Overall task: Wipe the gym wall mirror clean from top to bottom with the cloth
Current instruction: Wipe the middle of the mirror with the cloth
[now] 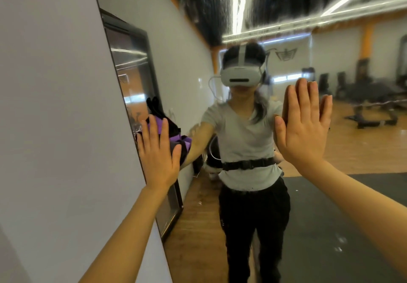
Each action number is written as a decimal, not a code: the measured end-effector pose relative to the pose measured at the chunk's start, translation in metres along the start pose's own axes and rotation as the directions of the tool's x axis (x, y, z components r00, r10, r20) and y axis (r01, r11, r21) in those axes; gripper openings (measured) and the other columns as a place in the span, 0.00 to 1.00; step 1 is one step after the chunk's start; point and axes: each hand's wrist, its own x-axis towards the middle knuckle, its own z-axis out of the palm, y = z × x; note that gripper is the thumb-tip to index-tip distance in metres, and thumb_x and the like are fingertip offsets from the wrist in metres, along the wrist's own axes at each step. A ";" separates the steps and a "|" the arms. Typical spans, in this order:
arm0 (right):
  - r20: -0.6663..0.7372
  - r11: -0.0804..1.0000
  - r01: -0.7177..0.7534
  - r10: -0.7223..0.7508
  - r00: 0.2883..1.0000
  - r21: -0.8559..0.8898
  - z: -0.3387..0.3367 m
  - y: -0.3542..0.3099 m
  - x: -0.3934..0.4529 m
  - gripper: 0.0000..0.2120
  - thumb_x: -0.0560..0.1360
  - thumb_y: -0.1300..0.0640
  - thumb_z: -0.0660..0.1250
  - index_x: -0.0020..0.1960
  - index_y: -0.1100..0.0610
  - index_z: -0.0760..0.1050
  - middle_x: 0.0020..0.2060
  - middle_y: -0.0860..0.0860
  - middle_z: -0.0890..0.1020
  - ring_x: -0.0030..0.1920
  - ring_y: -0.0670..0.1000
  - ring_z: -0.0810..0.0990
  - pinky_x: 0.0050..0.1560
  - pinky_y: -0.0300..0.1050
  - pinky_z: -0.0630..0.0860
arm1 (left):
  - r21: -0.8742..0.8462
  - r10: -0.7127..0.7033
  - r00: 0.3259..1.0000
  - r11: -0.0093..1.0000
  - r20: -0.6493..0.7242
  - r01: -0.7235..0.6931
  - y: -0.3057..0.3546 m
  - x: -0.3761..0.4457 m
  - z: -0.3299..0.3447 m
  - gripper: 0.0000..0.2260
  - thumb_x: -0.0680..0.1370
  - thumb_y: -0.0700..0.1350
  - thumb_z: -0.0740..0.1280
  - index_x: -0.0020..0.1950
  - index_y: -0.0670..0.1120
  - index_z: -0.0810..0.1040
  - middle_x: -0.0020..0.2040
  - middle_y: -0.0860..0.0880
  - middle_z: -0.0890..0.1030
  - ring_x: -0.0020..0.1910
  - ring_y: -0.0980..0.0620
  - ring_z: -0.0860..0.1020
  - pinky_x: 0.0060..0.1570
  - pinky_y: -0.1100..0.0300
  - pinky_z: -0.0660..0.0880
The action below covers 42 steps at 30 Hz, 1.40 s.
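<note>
The wall mirror fills the middle and right of the head view and reflects a person in a headset, grey shirt and black trousers. My left hand lies flat, fingers straight, pressing a purple and black cloth against the glass near the mirror's left edge, at about chest height. The cloth bunches out past my fingertips and thumb. My right hand is spread flat against the glass further right, at shoulder height, holding nothing. Its fingertips meet their own reflection.
A plain white wall runs along the left up to the mirror's edge. A dark-framed panel shows just inside that edge. The reflection shows a wooden floor, a dark mat and gym machines far behind me.
</note>
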 end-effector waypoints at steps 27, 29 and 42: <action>-0.005 1.000 0.010 -0.010 1.000 0.008 -0.001 0.001 0.002 0.29 0.85 0.45 0.47 0.82 0.58 0.49 0.80 0.59 0.55 0.80 0.58 0.49 0.78 0.58 0.40 | 0.105 0.207 0.978 0.973 -0.019 -0.204 0.052 -0.027 0.023 0.36 0.80 0.69 0.51 0.82 0.50 0.49 0.80 0.40 0.55 0.79 0.38 0.51 0.77 0.41 0.45; -0.010 1.000 0.013 -0.013 1.000 0.003 -0.001 0.001 0.002 0.29 0.85 0.45 0.47 0.82 0.59 0.50 0.80 0.60 0.55 0.80 0.59 0.50 0.78 0.59 0.40 | 0.107 0.090 0.996 0.990 0.009 -0.091 0.021 -0.035 0.020 0.39 0.79 0.70 0.47 0.82 0.50 0.40 0.81 0.44 0.49 0.80 0.41 0.47 0.77 0.41 0.45; -0.034 1.000 0.014 -0.015 0.999 -0.016 0.002 0.000 0.002 0.30 0.85 0.44 0.49 0.81 0.60 0.52 0.80 0.60 0.56 0.80 0.61 0.53 0.78 0.61 0.44 | 0.069 0.229 0.973 0.971 0.012 -0.230 0.073 -0.053 0.034 0.37 0.82 0.67 0.51 0.82 0.45 0.47 0.81 0.43 0.46 0.80 0.39 0.46 0.77 0.40 0.44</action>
